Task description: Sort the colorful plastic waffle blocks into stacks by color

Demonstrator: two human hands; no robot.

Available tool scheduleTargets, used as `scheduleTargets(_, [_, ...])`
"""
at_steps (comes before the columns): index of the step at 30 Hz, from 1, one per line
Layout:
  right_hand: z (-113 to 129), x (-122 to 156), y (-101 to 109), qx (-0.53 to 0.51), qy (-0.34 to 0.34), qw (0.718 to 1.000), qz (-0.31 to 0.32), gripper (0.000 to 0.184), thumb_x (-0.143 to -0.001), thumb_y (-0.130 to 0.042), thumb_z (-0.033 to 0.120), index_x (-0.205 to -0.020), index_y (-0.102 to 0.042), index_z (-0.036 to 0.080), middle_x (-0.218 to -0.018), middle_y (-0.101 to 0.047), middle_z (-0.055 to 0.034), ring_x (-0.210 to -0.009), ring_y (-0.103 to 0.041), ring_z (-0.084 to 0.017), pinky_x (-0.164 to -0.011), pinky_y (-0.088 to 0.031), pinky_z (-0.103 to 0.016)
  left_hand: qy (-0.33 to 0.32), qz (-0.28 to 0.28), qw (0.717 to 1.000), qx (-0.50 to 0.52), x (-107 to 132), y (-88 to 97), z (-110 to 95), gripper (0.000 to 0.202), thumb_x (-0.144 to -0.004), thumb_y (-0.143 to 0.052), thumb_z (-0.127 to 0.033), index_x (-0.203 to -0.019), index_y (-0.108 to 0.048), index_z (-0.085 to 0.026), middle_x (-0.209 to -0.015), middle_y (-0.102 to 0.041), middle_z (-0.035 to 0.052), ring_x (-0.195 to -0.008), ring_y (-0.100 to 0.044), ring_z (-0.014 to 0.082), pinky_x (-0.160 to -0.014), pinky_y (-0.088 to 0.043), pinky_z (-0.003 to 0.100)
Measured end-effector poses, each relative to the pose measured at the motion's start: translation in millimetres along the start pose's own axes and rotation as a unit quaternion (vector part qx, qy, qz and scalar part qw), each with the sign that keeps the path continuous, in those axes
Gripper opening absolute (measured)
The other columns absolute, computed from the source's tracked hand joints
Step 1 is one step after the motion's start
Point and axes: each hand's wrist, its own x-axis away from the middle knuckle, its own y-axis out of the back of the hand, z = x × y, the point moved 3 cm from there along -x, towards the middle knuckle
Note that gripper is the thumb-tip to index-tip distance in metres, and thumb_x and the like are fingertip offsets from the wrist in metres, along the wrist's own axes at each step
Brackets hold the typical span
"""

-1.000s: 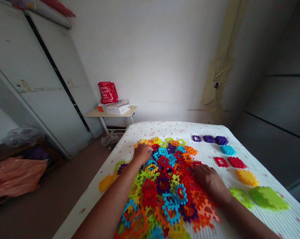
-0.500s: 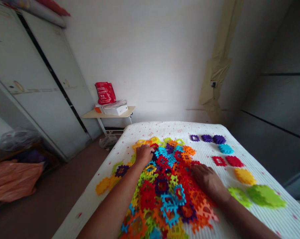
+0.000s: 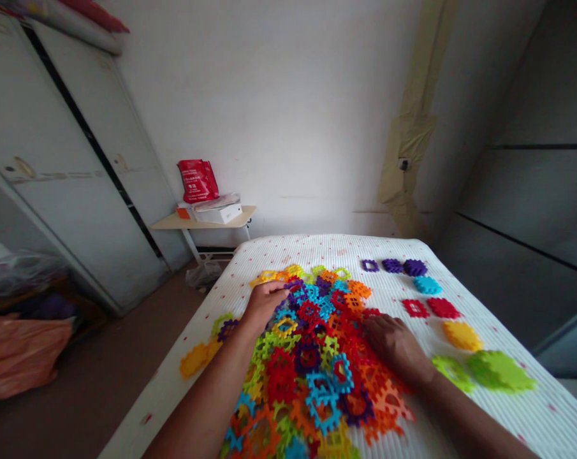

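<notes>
A heap of colourful interlocking plastic building pieces (image 3: 312, 347) covers the middle of the bed. At the heap's far left side, my left hand (image 3: 265, 305) has its fingers closed at the edge of a purple piece (image 3: 295, 287). My right hand (image 3: 396, 344) lies palm down along the heap's right edge. Its fingers are stretched out over red pieces (image 3: 357, 338), with no piece seen held. Its fingertips partly cover the pieces under them.
Right of the heap lie sorted pieces: purple (image 3: 392, 265), blue (image 3: 427, 285), red (image 3: 444, 308), yellow (image 3: 463, 335) and green (image 3: 501, 371). A small table (image 3: 173, 222) with a red bag (image 3: 198, 181) stands by the wall. Wardrobes flank the bed.
My left hand has drawn back slightly left, baring more of the purple piece at its fingertips. My right hand stays at the heap's right edge. The view has shifted slightly.
</notes>
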Motion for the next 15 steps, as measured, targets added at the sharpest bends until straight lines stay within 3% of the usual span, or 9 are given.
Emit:
scheduleTargets(4, [-1, -1, 1, -0.011, -0.001, 1.0, -0.001, 0.027, -0.093, -0.039, 0.026, -0.081, -0.061, 0.018, -0.081, -0.066, -0.0079, -0.075, -0.06, -0.018, -0.066, -0.04, -0.03, -0.007, 0.01, 0.999, 0.041, 28, -11.6, -8, 0.024, -0.068, -0.061, -0.03, -0.084, -0.069, -0.014, -0.074, -0.07, 0.0025, -0.068, -0.063, 0.0161, -0.065, -0.05, 0.026])
scheduleTargets(6, [-3, 0, -1, -0.021, 0.005, 1.0, -0.01, 0.027, -0.093, -0.039, 0.028, -0.083, -0.063, 0.018, -0.082, -0.067, -0.0084, -0.076, -0.061, -0.018, -0.067, -0.041, -0.03, -0.046, 0.007, 0.999, 0.021, 44, -20.6, -15, 0.016, -0.07, -0.06, -0.025, -0.08, -0.069, -0.016, -0.072, -0.07, 0.0015, -0.067, -0.062, 0.0151, -0.064, -0.049, 0.026])
scheduleTargets(8, [-6, 2, -2, -0.04, 0.007, 0.999, -0.021, 0.029, -0.093, -0.039, 0.029, -0.087, -0.064, 0.018, -0.083, -0.068, -0.0092, -0.076, -0.062, -0.019, -0.068, -0.043, -0.031, -0.124, 0.0, 0.992, -0.038, 60, -30.3, -22, 0.012, -0.071, -0.06, -0.017, -0.079, -0.068, -0.018, -0.075, -0.07, 0.0014, -0.071, -0.062, 0.015, -0.068, -0.049, 0.026])
scheduleTargets(11, [-8, 2, 3, -0.135, -0.013, 0.99, -0.046, 0.032, -0.093, -0.039, 0.036, -0.094, -0.066, 0.019, -0.091, -0.069, -0.0099, -0.081, -0.064, -0.02, -0.071, -0.048, -0.032, -0.277, 0.001, 0.955, -0.108, 80, -43.8, -31, 0.014, -0.072, -0.06, -0.009, -0.078, -0.067, -0.02, -0.078, -0.07, 0.002, -0.077, -0.062, 0.0153, -0.074, -0.049, 0.028])
scheduleTargets(15, [-1, 2, 25, -0.343, -0.087, 0.935, -0.012, 0.038, -0.087, -0.047, 0.048, -0.105, -0.065, 0.02, -0.099, -0.069, -0.0093, -0.079, -0.065, -0.02, -0.065, -0.053, -0.03, -0.423, 0.004, 0.893, -0.153, 97, -53.3, -38, 0.015, -0.076, -0.057, -0.006, -0.079, -0.065, -0.019, -0.079, -0.068, 0.0027, -0.079, -0.059, 0.0147, -0.074, -0.048, 0.029])
